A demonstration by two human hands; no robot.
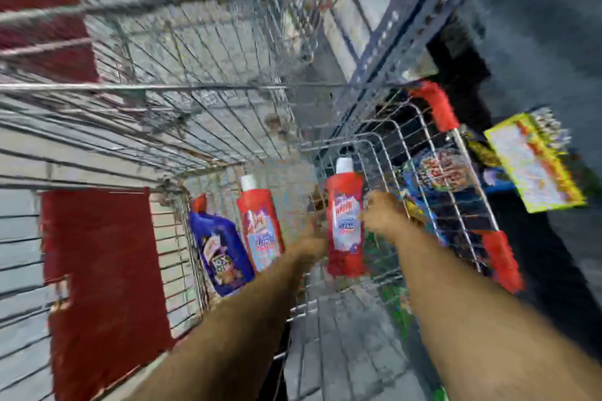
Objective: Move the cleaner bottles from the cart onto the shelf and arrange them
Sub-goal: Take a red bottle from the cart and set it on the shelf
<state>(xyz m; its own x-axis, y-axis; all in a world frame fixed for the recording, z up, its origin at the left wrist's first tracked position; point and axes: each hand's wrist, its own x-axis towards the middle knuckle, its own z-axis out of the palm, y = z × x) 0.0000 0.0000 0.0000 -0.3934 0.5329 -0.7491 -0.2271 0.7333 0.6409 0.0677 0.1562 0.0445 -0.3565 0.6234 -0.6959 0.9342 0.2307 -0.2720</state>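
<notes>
Three bottles show in the wire cart [384, 153]: two red bottles and one blue bottle [219, 254]. The right hand [382, 213] has its fingers wrapped around one red bottle [345, 221]. The left hand [311, 246] reaches just left of it; blur hides its fingers. The second red bottle [260, 228] stands further left.

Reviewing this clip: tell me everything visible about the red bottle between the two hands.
The red bottle looks like plastic, with a white cap on top and a pale printed label, its text too blurred to read. It stands roughly upright inside the wire cart. The right hand closes on its right side at label height; the left hand meets its lower left side. Motion blur hides whether its base rests on anything.
</notes>
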